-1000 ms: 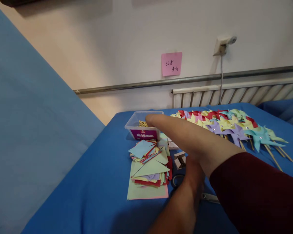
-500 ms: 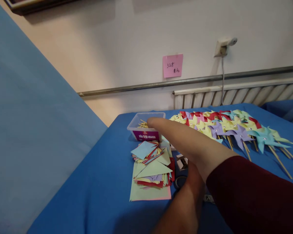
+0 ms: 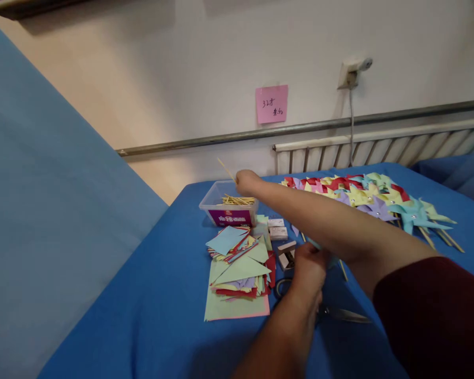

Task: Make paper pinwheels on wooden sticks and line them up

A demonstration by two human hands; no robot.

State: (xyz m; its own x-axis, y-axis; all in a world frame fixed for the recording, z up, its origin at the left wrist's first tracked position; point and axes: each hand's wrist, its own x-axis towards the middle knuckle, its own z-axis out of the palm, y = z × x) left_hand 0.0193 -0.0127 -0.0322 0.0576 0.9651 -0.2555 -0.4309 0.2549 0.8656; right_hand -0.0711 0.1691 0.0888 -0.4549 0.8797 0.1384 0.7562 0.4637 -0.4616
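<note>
My right hand [image 3: 247, 182] reaches far across the blue-covered table [image 3: 154, 321] and pinches a thin wooden stick [image 3: 225, 168], which is raised just above a clear plastic box [image 3: 208, 200] holding several more sticks [image 3: 239, 200]. My left hand [image 3: 308, 268] sits nearer to me, under my right forearm. Its fingers are curled on a pale blue paper piece [image 3: 327, 258] that the forearm mostly hides. A loose stack of cut coloured paper squares and triangles [image 3: 237, 263] lies left of my left hand.
Several finished paper pinwheels on sticks [image 3: 375, 202] lie in a row at the right. Small white boxes [image 3: 278, 231] and scissors [image 3: 339, 315] lie near my left hand. A radiator [image 3: 379, 150] and a pink note [image 3: 271, 103] are on the wall behind.
My right hand has risen out of the plastic box with one stick pinched in it. My left hand has come further into view beneath the forearm.
</note>
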